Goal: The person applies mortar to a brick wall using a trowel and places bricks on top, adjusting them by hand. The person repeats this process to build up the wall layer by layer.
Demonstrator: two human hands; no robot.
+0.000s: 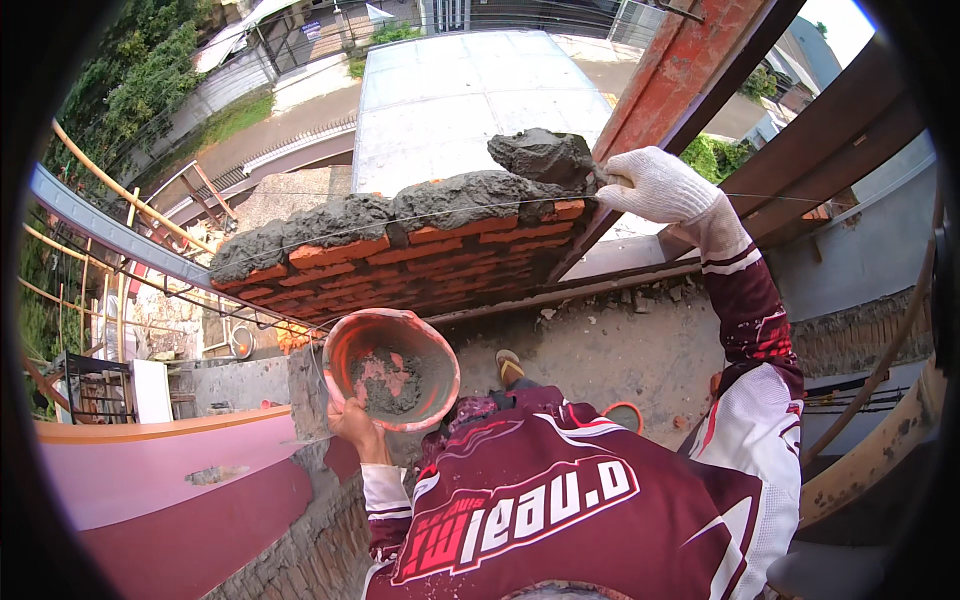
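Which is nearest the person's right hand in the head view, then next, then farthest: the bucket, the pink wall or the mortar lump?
From the right hand:
1. Mortar lump: just left of it, atop the brick wall's right end.
2. Bucket: lower left, held in the left hand.
3. Pink wall: farthest, near the picture's lower left edge.

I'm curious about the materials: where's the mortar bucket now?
In the head view, the orange bucket is left of centre, held by the left hand, just below the brick wall.
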